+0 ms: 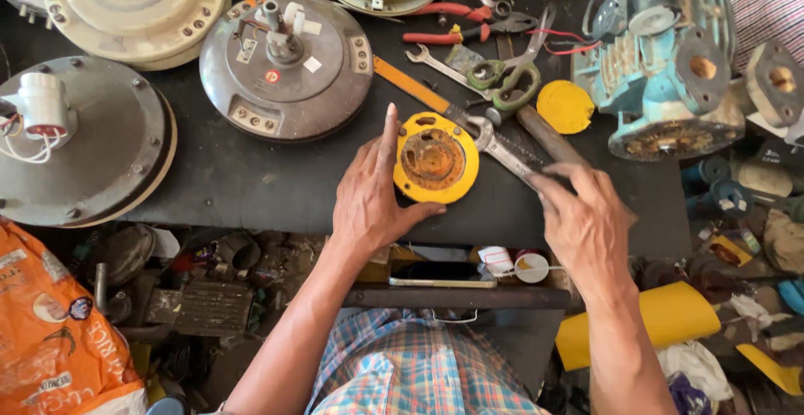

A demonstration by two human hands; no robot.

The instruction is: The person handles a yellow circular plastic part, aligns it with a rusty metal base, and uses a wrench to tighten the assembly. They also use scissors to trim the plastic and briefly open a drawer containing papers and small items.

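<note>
The left hand (371, 197) lies half open against the yellow round plate (435, 159), index finger straight up along its left rim and thumb under its lower edge, steadying it. The plate, with a rusty centre, lies flat near the front edge of the dark surface (226, 176). The right hand (582, 218) is loosely open, fingers spread, fingertips touching a wooden handle (544, 134) beside a wrench (502, 147) just right of the plate. Four round fan motor housings (285, 67) fill the back and left of the surface. A teal pump (662, 72) stands at right, with a small yellow disc (565, 105) beside it. An orange bag (50, 331) sits below, amid workshop clutter.
</note>
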